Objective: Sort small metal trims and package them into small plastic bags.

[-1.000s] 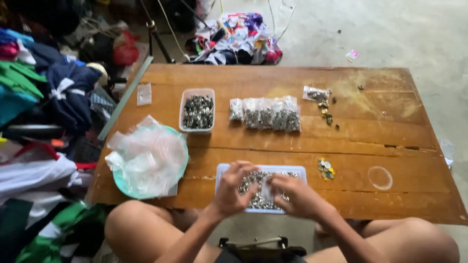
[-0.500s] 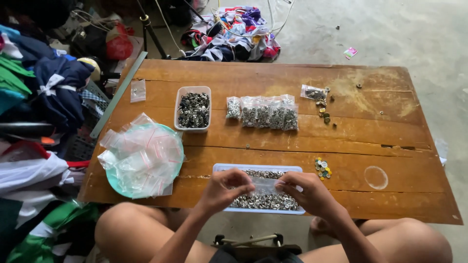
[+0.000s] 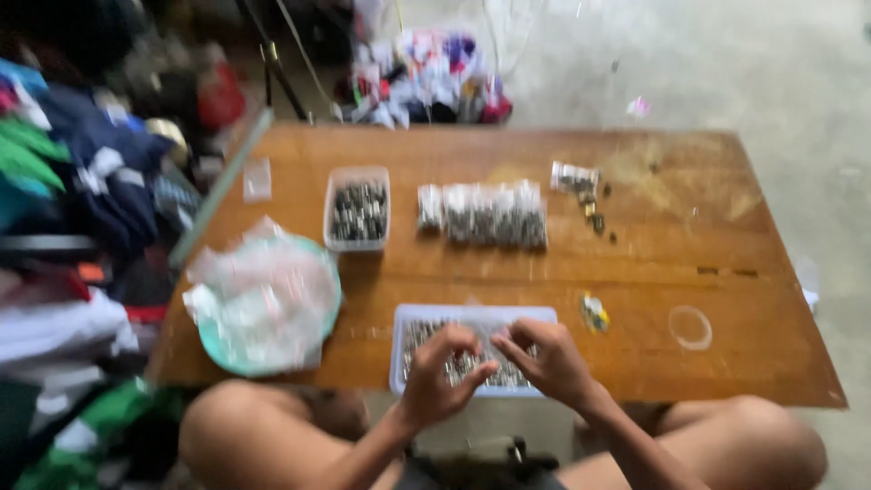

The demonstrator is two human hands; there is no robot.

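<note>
The picture is blurry. Both hands are over a white tray at the near edge of a low wooden table. The tray is full of small grey metal bits. The left hand and the right hand are close together, fingertips almost touching, and they seem to pinch something tiny (too blurry to tell what). Farther away sits a small tub of the same grey bits, with a row of little clear bags to its right. On the left lies a green plate piled with empty bags. Bare knees show on both sides of the hands.
</note>
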